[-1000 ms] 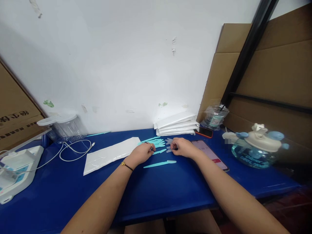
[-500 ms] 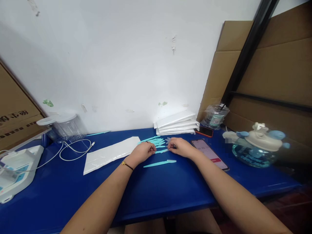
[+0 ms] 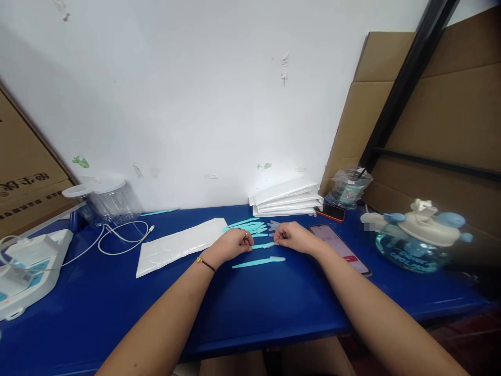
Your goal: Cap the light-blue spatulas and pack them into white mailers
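A turquoise eyebrow razor lies across between my two hands, low over the table. The fingers of my left hand are pinched on its handle end. My right hand pinches the other end, where the tip is covered by my fingers. Closer to me, another eyebrow razor rests on the blue table, a pale sleeve over its blade end. Just behind my hands is a pile of turquoise razors. Small translucent blade covers lie beside that pile, near my right hand.
A white packet lies left of my hands. White packets are stacked by the wall. To the right are a phone, a second phone and a water bottle. A power strip, cable and clear containers stand left.
The view has shifted slightly. More of the razor between my hands shows now, with my right fingers at its end. Both hands stay in about the same place.
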A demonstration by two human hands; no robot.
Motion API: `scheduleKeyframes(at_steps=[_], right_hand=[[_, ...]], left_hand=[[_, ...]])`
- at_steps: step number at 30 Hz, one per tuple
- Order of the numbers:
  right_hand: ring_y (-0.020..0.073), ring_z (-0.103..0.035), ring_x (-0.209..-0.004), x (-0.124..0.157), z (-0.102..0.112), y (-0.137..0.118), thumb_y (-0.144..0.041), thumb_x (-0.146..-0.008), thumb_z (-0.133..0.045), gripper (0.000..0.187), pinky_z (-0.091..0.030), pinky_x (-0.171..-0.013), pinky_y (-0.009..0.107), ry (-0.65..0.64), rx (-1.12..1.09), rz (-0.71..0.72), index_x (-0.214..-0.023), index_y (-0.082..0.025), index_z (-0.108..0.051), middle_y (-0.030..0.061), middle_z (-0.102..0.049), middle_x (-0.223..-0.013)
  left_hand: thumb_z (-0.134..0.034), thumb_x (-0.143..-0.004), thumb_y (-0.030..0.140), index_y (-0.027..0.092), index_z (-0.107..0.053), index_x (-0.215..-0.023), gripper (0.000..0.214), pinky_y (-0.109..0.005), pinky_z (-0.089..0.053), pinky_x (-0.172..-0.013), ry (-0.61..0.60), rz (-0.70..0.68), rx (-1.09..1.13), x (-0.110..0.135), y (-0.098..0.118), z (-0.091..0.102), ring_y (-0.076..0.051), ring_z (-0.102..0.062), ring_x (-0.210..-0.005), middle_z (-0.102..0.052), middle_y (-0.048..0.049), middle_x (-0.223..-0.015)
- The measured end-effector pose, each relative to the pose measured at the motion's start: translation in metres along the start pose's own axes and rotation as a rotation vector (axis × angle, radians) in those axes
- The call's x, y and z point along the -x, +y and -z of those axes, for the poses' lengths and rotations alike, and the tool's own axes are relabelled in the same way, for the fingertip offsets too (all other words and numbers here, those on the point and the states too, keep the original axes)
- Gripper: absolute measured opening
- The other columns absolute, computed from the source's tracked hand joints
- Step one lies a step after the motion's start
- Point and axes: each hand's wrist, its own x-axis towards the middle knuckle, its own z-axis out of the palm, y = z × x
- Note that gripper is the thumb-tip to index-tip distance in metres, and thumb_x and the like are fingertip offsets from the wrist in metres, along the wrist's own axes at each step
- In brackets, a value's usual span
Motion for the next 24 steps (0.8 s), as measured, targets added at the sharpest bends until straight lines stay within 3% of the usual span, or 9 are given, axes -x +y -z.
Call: scheduleKeyframes(at_steps=[9,12,14,16,19,21,24], right_hand=[[0.0136,-0.061,-0.065,-0.001,-0.004,-0.006,-0.018,-0.072,-0.061,0.008,-0.042,-0.056,0.022,-0.033,-0.070,-0.017,-0.074,-0.018,-0.069,0.0007,-0.068,-0.073],[0.0136,-0.060,-0.061,0.002,0.002,-0.009,-0.023,-0.071,-0.065,0.007,-0.041,-0.054,0.022,-0.094,-0.067,-0.016,-0.073,-0.019,-0.070,0.0000,-0.067,-0.068],[0.0140,-0.060,-0.062,0.003,0.007,-0.007,-0.028,-0.071,-0.066,0.010,-0.041,-0.055,0.022,-0.067,-0.043,-0.016,-0.074,-0.020,-0.071,0.0004,-0.067,-0.068],[0.0145,-0.060,-0.066,0.002,0.010,-0.003,-0.028,-0.073,-0.064,0.012,-0.042,-0.059,0.023,0.052,0.015,-0.015,-0.075,-0.019,-0.071,0.0016,-0.066,-0.073],[0.0146,-0.059,-0.072,-0.001,0.009,0.004,-0.025,-0.076,-0.061,0.012,-0.042,-0.065,0.024,0.180,0.134,-0.009,-0.080,-0.019,-0.070,0.0026,-0.065,-0.080],[0.0145,-0.059,-0.073,-0.003,0.007,0.006,-0.025,-0.075,-0.063,0.012,-0.042,-0.066,0.024,0.175,0.199,-0.005,-0.083,-0.020,-0.070,0.0027,-0.063,-0.084],[0.0138,-0.059,-0.074,-0.004,0.003,0.004,-0.024,-0.075,-0.063,0.009,-0.041,-0.066,0.023,0.143,0.248,-0.002,-0.078,-0.020,-0.070,0.0025,-0.062,-0.085]], left_hand=[[-0.056,-0.074,0.021,0.018,-0.064,-0.083,0.013,-0.018,-0.043,-0.059,-0.013,0.017,0.038,-0.003,0.001,-0.001,-0.011,-0.059,-0.065,-0.066,0.0003,-0.072],[-0.060,-0.073,0.027,0.018,-0.065,-0.085,0.016,-0.018,-0.043,-0.058,-0.045,0.011,0.051,-0.001,0.001,0.001,-0.011,-0.059,-0.066,-0.065,0.0003,-0.073],[-0.062,-0.072,0.034,0.019,-0.065,-0.087,0.022,-0.019,-0.043,-0.057,-0.062,-0.002,0.057,0.001,0.000,0.003,-0.012,-0.059,-0.066,-0.064,0.0000,-0.074],[-0.060,-0.075,0.037,0.019,-0.064,-0.089,0.024,-0.020,-0.044,-0.060,0.002,-0.004,0.009,0.002,-0.001,0.005,-0.013,-0.059,-0.070,-0.064,-0.0011,-0.079],[-0.057,-0.079,0.034,0.020,-0.064,-0.092,0.021,-0.025,-0.044,-0.070,0.195,0.023,-0.189,0.002,-0.005,0.005,-0.017,-0.058,-0.083,-0.063,-0.0037,-0.091],[-0.058,-0.078,0.032,0.021,-0.064,-0.092,0.018,-0.028,-0.043,-0.075,0.252,0.032,-0.311,0.000,-0.007,0.004,-0.020,-0.057,-0.088,-0.063,-0.0045,-0.094],[-0.056,-0.080,0.027,0.021,-0.065,-0.084,0.012,-0.028,-0.042,-0.074,0.240,0.023,-0.394,-0.003,-0.008,0.002,-0.020,-0.056,-0.086,-0.064,-0.0046,-0.087]])
